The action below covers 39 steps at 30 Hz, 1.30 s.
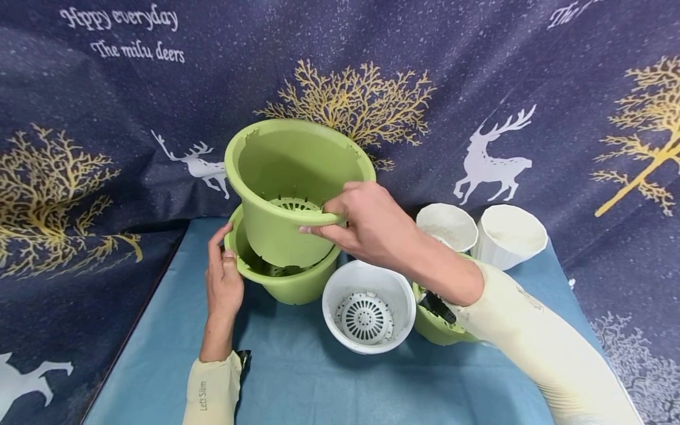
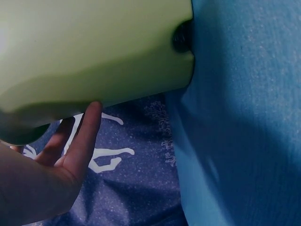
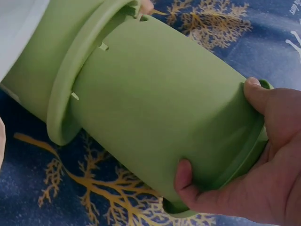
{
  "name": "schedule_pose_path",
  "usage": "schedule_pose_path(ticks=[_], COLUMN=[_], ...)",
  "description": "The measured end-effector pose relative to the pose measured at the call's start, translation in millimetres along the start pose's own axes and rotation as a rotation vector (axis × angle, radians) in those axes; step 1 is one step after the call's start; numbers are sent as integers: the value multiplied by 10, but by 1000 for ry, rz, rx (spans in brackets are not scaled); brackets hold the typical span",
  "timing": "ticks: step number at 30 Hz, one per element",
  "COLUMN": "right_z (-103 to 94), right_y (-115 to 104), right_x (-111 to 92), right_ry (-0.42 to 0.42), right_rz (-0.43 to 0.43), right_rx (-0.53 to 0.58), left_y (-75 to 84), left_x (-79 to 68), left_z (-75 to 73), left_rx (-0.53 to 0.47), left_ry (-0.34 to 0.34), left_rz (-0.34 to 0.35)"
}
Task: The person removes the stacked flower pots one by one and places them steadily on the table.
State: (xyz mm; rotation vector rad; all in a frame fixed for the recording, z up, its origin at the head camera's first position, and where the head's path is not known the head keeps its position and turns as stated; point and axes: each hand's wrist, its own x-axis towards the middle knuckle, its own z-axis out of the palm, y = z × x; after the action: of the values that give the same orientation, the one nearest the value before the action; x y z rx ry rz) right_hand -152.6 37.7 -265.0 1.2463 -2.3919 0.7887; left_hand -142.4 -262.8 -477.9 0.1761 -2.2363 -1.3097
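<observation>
Two green plastic flower pots are partly nested. My right hand [image 1: 366, 221] grips the near right rim of the upper pot [image 1: 281, 236], thumb and fingers on either side of its wall; the right wrist view shows the fingers [image 3: 186, 172] against its outside. This pot sits raised and tilted inside the lower green pot [image 1: 297, 289]. Against the left side of the lower pot rests my left hand [image 1: 223, 283], its fingers extended along the rim and outer wall. In the left wrist view a fingertip [image 2: 95, 107] touches that wall.
Right of the green pots stands a white pot [image 1: 366, 348] with a slotted bottom. Another green pot [image 1: 435, 330] is partly under my right forearm. Two white fluted pots [image 1: 510, 236] stand at the back right. A dark printed cloth [image 1: 425, 35] hangs behind the blue-covered table [image 1: 319, 389].
</observation>
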Motion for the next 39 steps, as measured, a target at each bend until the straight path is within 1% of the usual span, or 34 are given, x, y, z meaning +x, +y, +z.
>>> schedule_pose_path(ticks=[6,12,25,30,39], right_z=[-126,-246,-517,-597,-713], right_y=[-20,-25,-60,-43,-30], right_x=[-58,-155,-370,-453,-607], right_ry=[15,35,38,53,107], right_rz=[11,24,117,118,85], right_rx=[-3,6,-4,-16,-32], left_y=[-6,-2,-16,-17,-3], left_x=[3,1,-8,-13,-14], left_z=[-3,3,-16,-20,-23], left_rx=[-29,-26,-20,-19,-24], left_ry=[3,0,-21,-20,-17], left_rz=[0,9,21,18,34])
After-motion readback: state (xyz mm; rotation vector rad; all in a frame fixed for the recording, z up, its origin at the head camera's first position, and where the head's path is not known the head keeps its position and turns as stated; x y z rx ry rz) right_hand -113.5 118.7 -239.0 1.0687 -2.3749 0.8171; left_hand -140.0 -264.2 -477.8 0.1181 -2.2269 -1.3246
